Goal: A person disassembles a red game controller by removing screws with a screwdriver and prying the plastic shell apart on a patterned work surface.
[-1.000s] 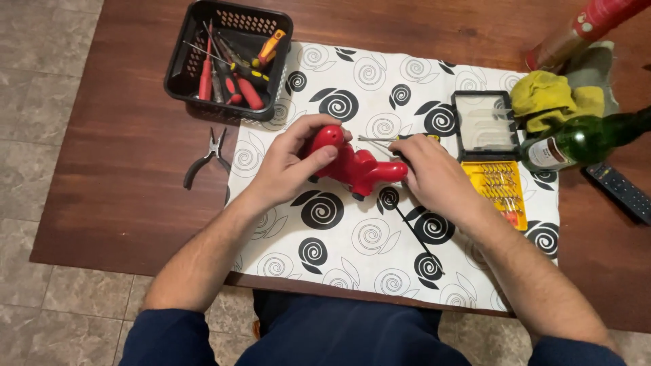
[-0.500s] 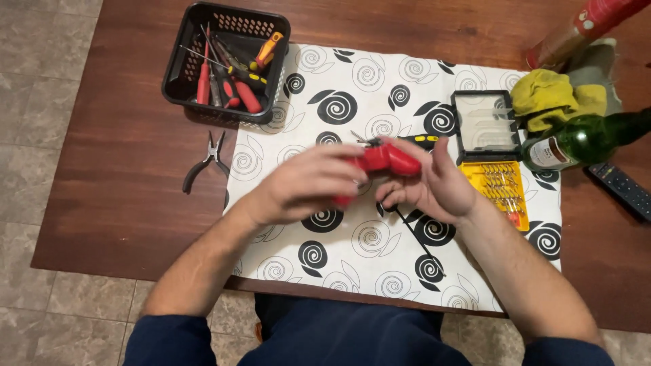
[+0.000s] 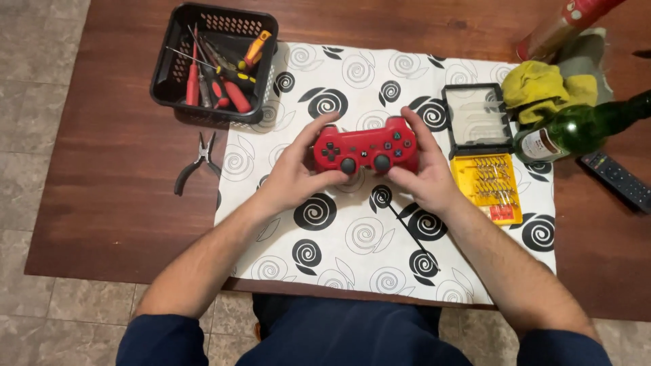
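Two hands, left hand (image 3: 295, 177) and right hand (image 3: 426, 177), clamp a red plastic game controller (image 3: 365, 146) face-up above the swirl-patterned white cloth (image 3: 359, 237); gripping both handles evenly should keep it level.

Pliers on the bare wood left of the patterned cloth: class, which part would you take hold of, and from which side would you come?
Grip the pliers by the two dark handles, which splay toward the table's near edge, while the metal jaws point toward the black basket. Coming from above on the near left side looks best: they lie flat, apart from the cloth, with open wood around them. Both hands, left hand and right hand, are on the red controller.
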